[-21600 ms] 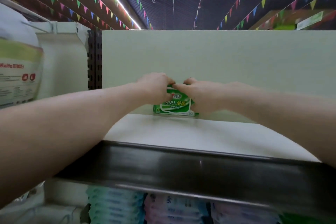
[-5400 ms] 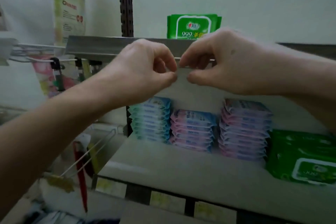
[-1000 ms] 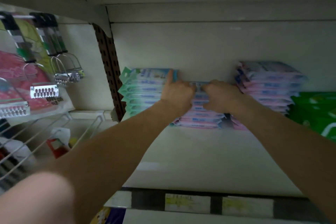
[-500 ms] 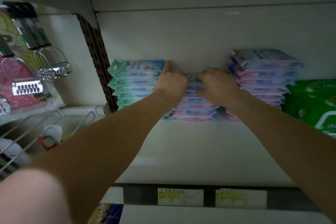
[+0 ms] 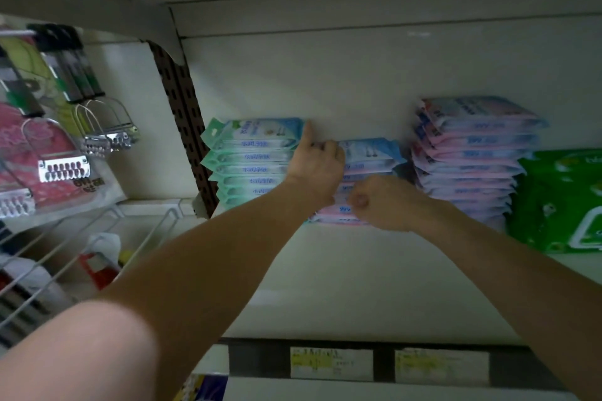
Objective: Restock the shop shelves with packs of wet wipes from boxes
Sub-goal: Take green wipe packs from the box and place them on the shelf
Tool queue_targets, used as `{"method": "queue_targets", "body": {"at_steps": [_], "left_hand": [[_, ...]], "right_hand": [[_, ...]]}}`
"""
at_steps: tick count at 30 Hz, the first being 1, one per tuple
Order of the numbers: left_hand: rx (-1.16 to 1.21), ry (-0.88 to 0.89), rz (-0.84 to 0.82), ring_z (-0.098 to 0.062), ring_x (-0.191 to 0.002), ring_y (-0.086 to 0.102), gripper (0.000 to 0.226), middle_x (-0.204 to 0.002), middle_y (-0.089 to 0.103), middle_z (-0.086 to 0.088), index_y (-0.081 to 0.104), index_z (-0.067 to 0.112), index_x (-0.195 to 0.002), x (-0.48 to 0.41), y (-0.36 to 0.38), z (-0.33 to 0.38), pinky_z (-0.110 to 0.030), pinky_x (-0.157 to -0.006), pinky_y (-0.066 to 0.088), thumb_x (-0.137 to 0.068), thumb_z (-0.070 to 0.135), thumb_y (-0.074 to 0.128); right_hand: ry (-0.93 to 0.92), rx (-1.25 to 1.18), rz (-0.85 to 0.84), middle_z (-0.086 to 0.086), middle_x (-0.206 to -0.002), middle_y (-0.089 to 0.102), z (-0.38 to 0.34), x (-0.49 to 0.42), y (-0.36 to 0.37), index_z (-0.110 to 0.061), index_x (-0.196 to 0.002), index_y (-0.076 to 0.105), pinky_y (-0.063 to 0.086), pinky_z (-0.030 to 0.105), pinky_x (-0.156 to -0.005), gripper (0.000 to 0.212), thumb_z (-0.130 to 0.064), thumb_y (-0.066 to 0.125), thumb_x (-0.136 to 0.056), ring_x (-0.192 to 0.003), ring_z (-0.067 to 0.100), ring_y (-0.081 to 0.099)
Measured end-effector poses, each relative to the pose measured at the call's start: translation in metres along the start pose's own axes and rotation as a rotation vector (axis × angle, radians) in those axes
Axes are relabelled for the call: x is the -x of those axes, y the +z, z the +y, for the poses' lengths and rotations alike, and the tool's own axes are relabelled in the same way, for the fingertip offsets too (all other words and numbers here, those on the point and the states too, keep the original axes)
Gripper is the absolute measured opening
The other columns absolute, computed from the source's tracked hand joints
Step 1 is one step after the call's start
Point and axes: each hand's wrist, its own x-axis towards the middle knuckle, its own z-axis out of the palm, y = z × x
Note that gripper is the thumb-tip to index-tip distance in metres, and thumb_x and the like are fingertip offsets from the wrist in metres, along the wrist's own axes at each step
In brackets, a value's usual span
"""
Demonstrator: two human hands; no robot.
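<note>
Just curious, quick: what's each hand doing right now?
Left hand: forefinger straight, others curled at the middle stack; grip unclear.
Right hand: curled; contents cannot be told.

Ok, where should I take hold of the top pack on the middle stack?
Probably its front edge, thumb on top, coming straight in from the front of the shelf. The top pack lies flat; the teal stack and the taller pink stack flank its sides, so only front and top look free.

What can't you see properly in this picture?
All head view.
Middle stack: front hidden behind left grip and right grip.
Right grip: curled fingers face away, so whether it holds anything is unclear.
Green pack: cut off by right edge.
Price labels: too blurred to read.
</note>
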Motion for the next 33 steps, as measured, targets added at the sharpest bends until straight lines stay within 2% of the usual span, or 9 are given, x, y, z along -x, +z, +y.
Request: {"method": "queue_targets", "body": {"at_steps": [3,7,11,17,20,24,26,30,33], "left_hand": [[-0.02,-0.014,0.02,-0.032,-0.126,0.044,0.079,-0.139,0.04,-0.016,0.019,0.001,-0.146,0.002,0.008,0.004,-0.058,-0.115,-0.004,-0.087,0.029,0.062],[-0.027,-0.046,0.04,-0.032,-0.126,0.045,0.069,-0.138,0.04,-0.017,0.016,0.0,-0.146,0.002,0.018,0.008,-0.056,-0.114,-0.006,-0.092,0.022,0.052],[-0.016,-0.033,0.038,-0.03,-0.123,0.048,0.072,-0.139,0.04,-0.016,0.017,0.001,-0.146,-0.001,0.02,0.006,-0.056,-0.114,-0.005,-0.09,0.024,0.057],[-0.066,0.01,0.041,-0.029,-0.12,0.051,0.084,-0.139,0.041,-0.013,0.015,0.002,-0.147,0.001,0.017,0.001,-0.056,-0.114,-0.007,-0.085,0.033,0.064],[-0.094,0.016,0.045,-0.029,-0.112,0.056,0.077,-0.134,0.046,-0.014,0.018,0.001,-0.145,0.001,0.015,0.001,-0.057,-0.113,-0.007,-0.087,0.026,0.061],[-0.08,-0.025,0.019,-0.029,-0.111,0.056,0.08,-0.135,0.046,-0.014,0.019,0.002,-0.145,0.002,0.013,0.003,-0.057,-0.112,-0.009,-0.085,0.027,0.065],[-0.061,-0.024,0.005,-0.029,-0.115,0.054,0.084,-0.137,0.044,-0.013,0.019,0.003,-0.146,0.003,0.012,0.004,-0.058,-0.111,-0.011,-0.084,0.034,0.066],[-0.126,-0.071,-0.039,-0.032,-0.122,0.046,0.114,-0.134,0.041,-0.017,0.011,-0.003,-0.146,0.004,0.012,0.014,-0.064,-0.104,-0.015,-0.074,0.069,0.062],[-0.145,-0.119,-0.03,-0.032,-0.121,0.044,0.115,-0.131,0.039,-0.018,0.005,-0.007,-0.144,0.007,0.014,0.023,-0.064,-0.104,-0.013,-0.076,0.065,0.063]], "right_hand": [[0.018,0.076,-0.272,0.006,-0.12,0.059,0.009,-0.007,0.013,-0.012,-0.108,0.062,0.048,0.036,-0.092,0.022,-0.022,0.048,-0.093,-0.105,0.027,0.057],[0.092,-0.022,-0.198,-0.001,-0.145,0.044,0.024,-0.014,0.017,-0.026,-0.131,0.053,0.038,0.032,-0.107,0.037,-0.023,0.049,-0.095,-0.127,0.023,0.046],[0.112,-0.063,-0.136,0.0,-0.141,0.048,0.031,-0.019,0.02,-0.03,-0.126,0.057,0.04,0.03,-0.104,0.036,-0.016,0.049,-0.094,-0.122,0.022,0.051],[0.073,-0.003,-0.2,0.003,-0.132,0.055,0.021,-0.012,0.029,-0.025,-0.119,0.061,0.044,0.033,-0.099,0.032,-0.014,0.047,-0.093,-0.116,0.026,0.054],[0.057,0.067,-0.284,0.007,-0.121,0.061,0.018,-0.012,0.044,-0.017,-0.11,0.063,0.049,0.036,-0.093,0.028,-0.01,0.045,-0.09,-0.105,0.026,0.059],[0.059,0.128,-0.224,0.007,-0.122,0.058,0.018,-0.011,0.05,-0.015,-0.114,0.059,0.048,0.039,-0.094,0.028,-0.011,0.047,-0.089,-0.108,0.027,0.057],[0.054,0.135,-0.205,0.008,-0.126,0.055,0.016,-0.006,0.05,-0.015,-0.12,0.054,0.046,0.038,-0.096,0.03,-0.015,0.046,-0.091,-0.113,0.027,0.054],[0.028,0.056,-0.179,0.01,-0.133,0.049,0.013,-0.002,0.045,-0.013,-0.13,0.048,0.044,0.037,-0.097,0.038,-0.017,0.047,-0.093,-0.119,0.029,0.05],[0.037,0.027,-0.192,0.009,-0.132,0.048,0.017,-0.003,0.036,-0.012,-0.129,0.046,0.044,0.04,-0.099,0.037,-0.015,0.047,-0.093,-0.118,0.028,0.05]]}}
